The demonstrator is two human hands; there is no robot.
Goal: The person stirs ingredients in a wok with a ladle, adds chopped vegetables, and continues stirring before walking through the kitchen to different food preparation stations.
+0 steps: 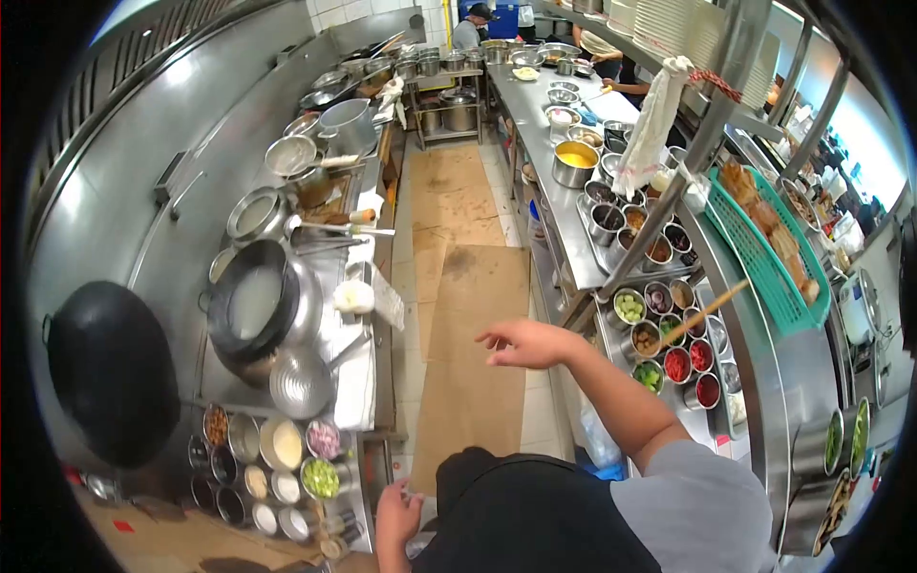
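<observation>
My right hand (523, 344) is stretched out over the aisle with its fingers loosely apart and nothing in them. Metal cups of chopped vegetables stand to its right, among them green cubes (629, 307) and red pieces (677, 364). Low by my body, my left hand (397, 514) hangs beside the counter edge. Its fingers are partly hidden, and a small pale patch shows at their tips. Nearest to it are cups of chopped greens (321, 477), diced purple onion (324, 439) and a pale yellow filling (287, 445).
At left, a wok (256, 294) with cloudy liquid sits on the range by a perforated ladle (301, 382). Another black wok (113, 372) leans on the wall. A green basket (810, 304) rests on the right shelf. Cardboard (473, 363) covers the aisle floor. People work at the far end.
</observation>
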